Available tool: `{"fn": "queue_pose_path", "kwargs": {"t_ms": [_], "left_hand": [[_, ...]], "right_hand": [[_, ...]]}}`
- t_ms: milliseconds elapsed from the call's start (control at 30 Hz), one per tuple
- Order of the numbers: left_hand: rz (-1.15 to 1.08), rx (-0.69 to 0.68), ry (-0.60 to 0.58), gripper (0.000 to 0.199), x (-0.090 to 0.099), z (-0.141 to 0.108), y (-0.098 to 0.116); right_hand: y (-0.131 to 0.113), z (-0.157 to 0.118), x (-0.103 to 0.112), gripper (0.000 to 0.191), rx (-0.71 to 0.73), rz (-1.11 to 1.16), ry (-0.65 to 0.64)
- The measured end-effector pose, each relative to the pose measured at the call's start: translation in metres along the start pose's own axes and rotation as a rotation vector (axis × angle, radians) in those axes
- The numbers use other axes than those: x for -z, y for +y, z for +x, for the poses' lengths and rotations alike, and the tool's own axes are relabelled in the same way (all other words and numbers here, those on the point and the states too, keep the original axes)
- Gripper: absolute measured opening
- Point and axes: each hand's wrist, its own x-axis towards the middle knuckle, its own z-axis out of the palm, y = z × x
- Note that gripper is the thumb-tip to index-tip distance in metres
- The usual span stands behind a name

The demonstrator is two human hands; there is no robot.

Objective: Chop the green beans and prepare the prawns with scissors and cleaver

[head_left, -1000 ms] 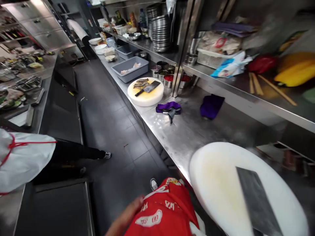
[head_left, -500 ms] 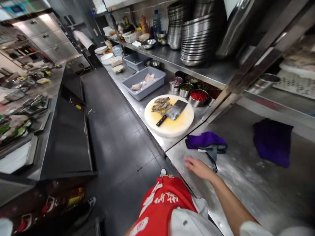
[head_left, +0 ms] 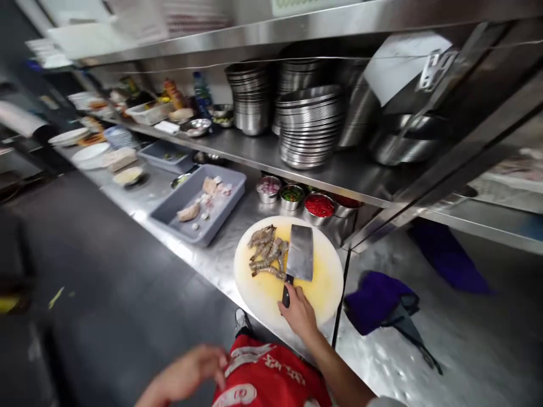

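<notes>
A cleaver (head_left: 301, 253) lies flat on a round white cutting board (head_left: 250, 291) with a yellow-stained middle. My right hand (head_left: 298, 310) is closed around its black handle. Left of the blade, several raw shrimp (head_left: 268, 250) are heaped on the board. My left hand (head_left: 193, 370) hangs in front of the red apron, off the counter's edge; its fingers are blurred and loosely bent, apart from one another, and no object shows in them.
A grey tray (head_left: 203, 209) with pale meat pieces stands left of the board. Behind it are metal bowls of red peppers (head_left: 319, 206), greens (head_left: 292, 195) and onion (head_left: 268, 187). Stacked steel bowls (head_left: 309, 127) fill the shelf above. A purple cloth (head_left: 377, 299) lies at the right.
My right hand has moved from the bare steel counter to the cleaver's handle and closed on it. My left hand has come into view. The camera view has turned toward the board and shelf.
</notes>
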Motion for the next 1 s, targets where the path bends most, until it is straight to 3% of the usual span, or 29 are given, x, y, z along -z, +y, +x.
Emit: {"fn": "queue_pose_path", "kwargs": {"t_ms": [33,100,167,200,267,333,400,467,633,767,833,933,1000], "left_hand": [[0.095,-0.068,0.014,0.049,0.056,0.024,0.016],[0.357,-0.319,0.153,0.054,0.161,0.081,0.078],[0.625,-0.684,0.373,0.058,0.240,0.147,0.170],[0.709,-0.856,0.448,0.061,0.266,0.180,0.221],[0.812,-1.072,0.544,0.064,0.297,0.236,0.316],[0.924,-1.041,0.546,0.061,0.306,0.275,0.387],[1.056,-0.934,0.435,0.056,0.308,0.296,0.430],[1.130,-0.904,0.372,0.054,0.310,0.299,0.450],[1.096,-1.033,0.509,0.045,0.326,0.257,0.452],[1.155,-1.155,0.522,0.045,0.341,0.210,0.413],[1.235,-1.208,0.512,0.048,0.346,0.192,0.371],[1.322,-1.211,0.462,0.039,0.341,0.176,0.279],[1.240,-1.206,0.258,0.035,0.326,0.169,0.203]], "right_hand": [[-0.005,0.000,-0.009,0.059,-0.044,0.006,0.050],[-0.011,-0.001,-0.022,0.062,-0.122,0.025,0.148],[-0.015,-0.002,-0.031,0.063,-0.187,0.044,0.247],[-0.017,-0.002,-0.035,0.062,-0.214,0.053,0.295],[-0.021,-0.003,-0.042,0.060,-0.268,0.071,0.390],[-0.026,-0.003,-0.050,0.059,-0.318,0.094,0.481],[-0.032,-0.003,-0.058,0.058,-0.355,0.120,0.576],[-0.036,-0.002,-0.067,0.057,-0.382,0.141,0.666],[-0.037,0.000,-0.078,0.055,-0.435,0.144,0.784],[-0.034,-0.002,-0.079,0.051,-0.430,0.143,0.794],[-0.033,-0.002,-0.080,0.051,-0.418,0.142,0.802],[-0.032,-0.003,-0.079,0.048,-0.416,0.138,0.801],[-0.033,-0.003,-0.076,0.045,-0.431,0.141,0.776]]}}
